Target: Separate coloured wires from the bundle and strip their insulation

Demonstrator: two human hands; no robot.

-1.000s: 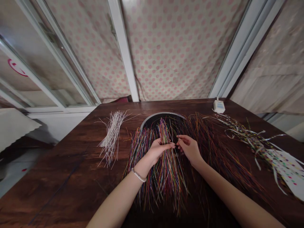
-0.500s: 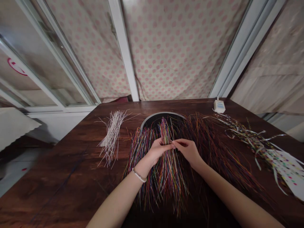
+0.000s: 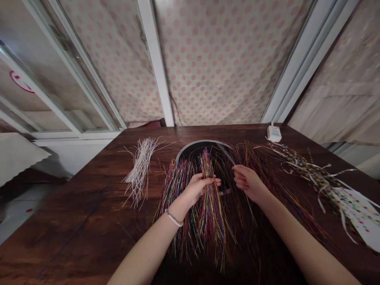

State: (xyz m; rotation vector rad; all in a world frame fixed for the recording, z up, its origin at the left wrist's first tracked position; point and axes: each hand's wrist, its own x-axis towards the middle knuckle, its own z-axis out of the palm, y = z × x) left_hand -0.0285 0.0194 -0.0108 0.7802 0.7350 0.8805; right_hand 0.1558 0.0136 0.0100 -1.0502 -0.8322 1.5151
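Observation:
My left hand (image 3: 196, 189) is closed around a bundle of thin multicoloured wires (image 3: 212, 213), gripped near its upper part, with the ends fanning out above and below. To its right, my right hand (image 3: 248, 183) pinches a thin pale wire (image 3: 251, 211), held apart from the bundle and slanting down past the fingers. Beneath the bundle is a dark round tray (image 3: 190, 147) with a silver rim. A spread of mixed-colour wires (image 3: 173, 186) lies to the left of my left hand. Darker reddish wires (image 3: 279, 202) lie under and beyond my right hand.
A pile of white wires (image 3: 139, 170) lies left on the dark wooden table (image 3: 95, 194). A small white box (image 3: 273, 133) stands at the back right. Dotted strips (image 3: 314, 174) and a dotted white sheet (image 3: 366, 221) lie right. A polka-dot curtain (image 3: 213, 71) hangs behind the table.
My right hand has moved right, away from the bundle, with the pale wire in its pinch. My left hand stays in place around the bundle.

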